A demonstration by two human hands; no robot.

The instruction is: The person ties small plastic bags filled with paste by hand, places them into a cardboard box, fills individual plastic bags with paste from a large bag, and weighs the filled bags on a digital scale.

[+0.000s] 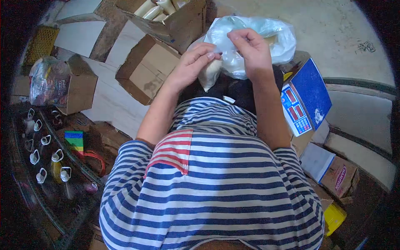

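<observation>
Under the left hand (192, 66), curled around its neck, hung a pale, plump, downward-tapering bag (210, 76). The right hand (252, 51) pinched clear plastic (221, 41) just above.

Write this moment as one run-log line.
left hand: gripping filled plastic bag | right hand: near bag's top | beyond: large translucent plastic sack | right: blue digital scale

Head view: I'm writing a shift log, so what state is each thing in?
Left hand: fingers closed on the small bag's neck
Right hand: fingers pinched, seemingly on its clear top
Small bag: partly filled, hanging
Large plastic bag: open
Near box: open
Rear box: open, holding pale packets
Scale: tilted in view, digits unreadable
</observation>
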